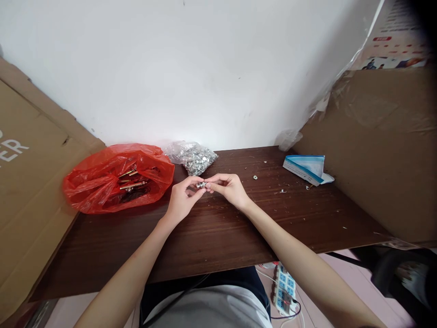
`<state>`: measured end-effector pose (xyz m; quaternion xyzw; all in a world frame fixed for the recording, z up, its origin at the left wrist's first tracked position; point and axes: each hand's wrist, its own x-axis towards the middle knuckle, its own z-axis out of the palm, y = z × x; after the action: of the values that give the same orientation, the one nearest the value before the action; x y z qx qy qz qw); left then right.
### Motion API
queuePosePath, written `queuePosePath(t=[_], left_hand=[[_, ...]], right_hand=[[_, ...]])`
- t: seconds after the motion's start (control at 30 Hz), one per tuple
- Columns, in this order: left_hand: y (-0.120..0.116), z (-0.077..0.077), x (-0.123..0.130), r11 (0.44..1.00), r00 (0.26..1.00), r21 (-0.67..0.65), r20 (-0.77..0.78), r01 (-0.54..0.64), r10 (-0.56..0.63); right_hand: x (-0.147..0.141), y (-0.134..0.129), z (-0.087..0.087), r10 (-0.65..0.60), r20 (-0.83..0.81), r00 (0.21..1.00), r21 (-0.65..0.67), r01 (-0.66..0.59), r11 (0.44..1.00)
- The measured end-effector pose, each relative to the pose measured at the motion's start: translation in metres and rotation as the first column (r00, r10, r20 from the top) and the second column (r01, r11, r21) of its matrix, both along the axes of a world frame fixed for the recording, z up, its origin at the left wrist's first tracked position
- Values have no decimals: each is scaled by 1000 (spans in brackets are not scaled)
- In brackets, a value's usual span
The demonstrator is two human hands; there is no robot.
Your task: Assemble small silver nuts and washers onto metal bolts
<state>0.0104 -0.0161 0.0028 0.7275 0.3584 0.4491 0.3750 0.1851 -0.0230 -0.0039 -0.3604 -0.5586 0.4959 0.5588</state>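
Observation:
Above the middle of the dark wooden table (218, 241), both hands meet around a small silver bolt (200, 185) with what looks like a nut or washer on it. My left hand (182, 197) pinches its left end between thumb and fingers. The thumb and fingers of my right hand (230, 189) are closed on its right end. Fingertips partly cover the bolt, so its full shape is hidden. Just behind the hands lies a clear plastic bag (198, 157) of small silver metal parts. Left of them sits an open red plastic bag (102, 182) holding brass-coloured bolts (134, 185).
A loose nut (255, 177) lies right of the hands, among scattered scraps. Farther right is a blue-and-white packet (303, 168), with a clear plastic cup (288, 139) behind it. Cardboard (34, 182) flanks the left side, more cardboard (382, 159) the right. A power strip (284, 289) is below.

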Motion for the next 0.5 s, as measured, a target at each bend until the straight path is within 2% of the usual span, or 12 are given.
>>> queuePosePath(t=[0.13, 0.3, 0.5], left_hand=[[0, 0, -1, 1000, 1000, -20, 11, -11, 11], [2, -1, -1, 994, 999, -101, 18, 43, -41], [3, -6, 2, 985, 997, -154, 42, 72, -66]], right_hand=[[0, -1, 1, -23, 39, 999, 55, 21, 998], [0, -2, 3, -37, 63, 997, 135, 28, 990], [2, -4, 8, -39, 103, 994, 146, 24, 989]])
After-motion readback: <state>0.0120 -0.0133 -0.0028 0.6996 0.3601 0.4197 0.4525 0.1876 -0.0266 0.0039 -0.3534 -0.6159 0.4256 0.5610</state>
